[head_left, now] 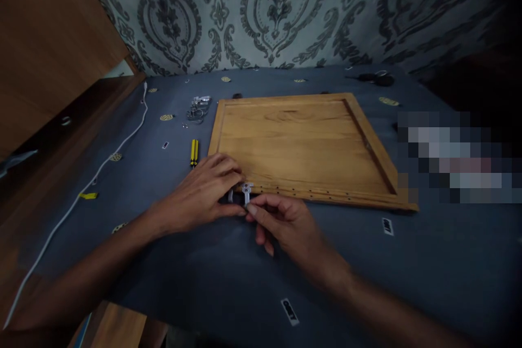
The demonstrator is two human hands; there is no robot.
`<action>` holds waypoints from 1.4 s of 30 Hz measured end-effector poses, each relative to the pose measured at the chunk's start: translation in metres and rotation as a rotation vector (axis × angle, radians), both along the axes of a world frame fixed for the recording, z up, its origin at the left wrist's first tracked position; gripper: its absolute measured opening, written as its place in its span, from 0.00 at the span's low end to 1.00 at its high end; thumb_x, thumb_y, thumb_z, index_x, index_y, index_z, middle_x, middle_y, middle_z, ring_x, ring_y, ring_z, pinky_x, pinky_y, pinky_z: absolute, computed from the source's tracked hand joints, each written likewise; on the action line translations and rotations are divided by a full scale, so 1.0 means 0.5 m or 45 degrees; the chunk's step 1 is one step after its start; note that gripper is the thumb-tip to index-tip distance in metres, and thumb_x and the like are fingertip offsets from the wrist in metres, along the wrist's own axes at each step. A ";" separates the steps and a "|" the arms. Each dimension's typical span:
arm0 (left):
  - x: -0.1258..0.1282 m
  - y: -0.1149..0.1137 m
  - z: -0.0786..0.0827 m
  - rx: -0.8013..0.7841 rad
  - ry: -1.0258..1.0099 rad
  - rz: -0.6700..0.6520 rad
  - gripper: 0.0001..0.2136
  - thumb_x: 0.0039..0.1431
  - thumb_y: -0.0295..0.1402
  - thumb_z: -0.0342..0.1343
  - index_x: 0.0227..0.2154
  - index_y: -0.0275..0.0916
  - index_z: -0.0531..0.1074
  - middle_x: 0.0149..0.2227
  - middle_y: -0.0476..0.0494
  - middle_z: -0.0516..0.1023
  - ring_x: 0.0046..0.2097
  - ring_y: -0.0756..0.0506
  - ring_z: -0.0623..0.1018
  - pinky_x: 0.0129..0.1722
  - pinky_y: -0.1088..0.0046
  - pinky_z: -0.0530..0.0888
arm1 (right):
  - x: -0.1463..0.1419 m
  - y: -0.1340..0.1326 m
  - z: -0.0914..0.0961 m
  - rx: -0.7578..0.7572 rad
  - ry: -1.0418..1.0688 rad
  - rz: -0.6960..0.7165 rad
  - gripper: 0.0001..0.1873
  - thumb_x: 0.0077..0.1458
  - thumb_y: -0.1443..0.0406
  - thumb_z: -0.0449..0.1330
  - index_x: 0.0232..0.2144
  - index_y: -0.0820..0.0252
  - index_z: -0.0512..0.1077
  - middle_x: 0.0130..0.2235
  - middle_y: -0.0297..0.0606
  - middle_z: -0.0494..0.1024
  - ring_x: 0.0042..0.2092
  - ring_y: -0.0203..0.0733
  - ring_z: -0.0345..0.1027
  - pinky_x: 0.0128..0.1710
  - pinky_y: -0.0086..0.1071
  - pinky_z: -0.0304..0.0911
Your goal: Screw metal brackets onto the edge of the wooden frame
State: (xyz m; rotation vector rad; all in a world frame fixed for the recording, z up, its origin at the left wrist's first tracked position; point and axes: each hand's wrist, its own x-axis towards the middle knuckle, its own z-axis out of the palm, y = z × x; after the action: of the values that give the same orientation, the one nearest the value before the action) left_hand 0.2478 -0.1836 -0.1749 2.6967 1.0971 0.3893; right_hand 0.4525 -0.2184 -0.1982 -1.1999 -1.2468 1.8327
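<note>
A flat wooden panel [302,147] with a raised frame lies on a dark blue cloth [204,272]. A row of small holes runs along its near edge. At the near left corner stands a small metal hinge [247,191]. My left hand [204,193] rests over that corner, fingers curled down against the hinge and the panel edge. My right hand [281,223] is just right of the hinge, its thumb and fingers pinched on the hinge's lower part.
A yellow-handled tool [194,153] lies left of the panel. A pile of metal hinges [198,109] sits beyond it. A white cable [110,157] trails along the left. Dark keys [375,79] lie at the back right. A wooden cabinet [49,43] rises at left.
</note>
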 end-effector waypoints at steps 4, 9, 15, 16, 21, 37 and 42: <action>0.001 -0.001 0.001 -0.027 0.016 -0.011 0.20 0.63 0.46 0.63 0.50 0.37 0.74 0.51 0.39 0.75 0.56 0.38 0.72 0.57 0.56 0.72 | -0.001 0.001 0.002 -0.015 -0.001 0.007 0.16 0.50 0.51 0.63 0.25 0.57 0.71 0.15 0.27 0.67 0.15 0.30 0.55 0.15 0.24 0.52; 0.003 -0.002 0.005 -0.044 0.049 0.005 0.19 0.63 0.44 0.65 0.50 0.37 0.73 0.52 0.39 0.75 0.57 0.38 0.72 0.58 0.55 0.72 | -0.002 0.003 0.004 -0.041 -0.021 0.024 0.15 0.51 0.51 0.62 0.25 0.56 0.71 0.14 0.26 0.67 0.15 0.29 0.54 0.15 0.24 0.50; 0.008 -0.003 0.013 -0.022 0.093 0.014 0.20 0.60 0.42 0.67 0.49 0.36 0.73 0.52 0.39 0.75 0.57 0.37 0.72 0.57 0.54 0.72 | -0.001 0.002 0.005 -0.071 -0.027 0.022 0.15 0.50 0.51 0.62 0.25 0.56 0.70 0.14 0.24 0.64 0.14 0.29 0.51 0.13 0.23 0.47; 0.009 -0.004 0.015 -0.016 0.098 0.008 0.20 0.60 0.43 0.67 0.49 0.36 0.73 0.52 0.39 0.75 0.57 0.37 0.72 0.56 0.54 0.73 | -0.001 0.003 0.005 -0.075 -0.027 0.024 0.15 0.50 0.51 0.62 0.25 0.56 0.70 0.13 0.24 0.64 0.14 0.28 0.50 0.13 0.23 0.46; 0.012 -0.010 0.018 0.016 0.096 0.017 0.18 0.64 0.43 0.64 0.49 0.35 0.73 0.52 0.38 0.75 0.58 0.36 0.71 0.56 0.53 0.73 | 0.000 0.004 -0.001 -0.094 -0.050 0.050 0.15 0.53 0.52 0.61 0.26 0.56 0.69 0.14 0.25 0.64 0.14 0.29 0.51 0.13 0.22 0.47; 0.012 -0.010 0.019 -0.044 0.045 0.036 0.19 0.62 0.39 0.66 0.51 0.36 0.72 0.51 0.40 0.76 0.58 0.37 0.71 0.58 0.51 0.72 | 0.059 0.019 -0.036 1.823 -0.874 -0.074 0.15 0.68 0.73 0.55 0.49 0.61 0.79 0.48 0.44 0.83 0.51 0.48 0.75 0.52 0.45 0.73; 0.012 -0.011 0.018 -0.046 0.052 0.049 0.19 0.62 0.40 0.66 0.51 0.36 0.72 0.52 0.39 0.76 0.58 0.36 0.71 0.57 0.52 0.72 | 0.064 0.021 -0.045 1.869 -0.886 0.046 0.17 0.68 0.74 0.53 0.51 0.61 0.78 0.52 0.42 0.83 0.57 0.47 0.74 0.58 0.46 0.70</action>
State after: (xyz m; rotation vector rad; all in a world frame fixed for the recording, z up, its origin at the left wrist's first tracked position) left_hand 0.2536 -0.1890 -0.1661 2.6666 1.1576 0.3185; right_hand 0.4846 -0.2081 -0.2208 -0.8260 -2.2803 0.0808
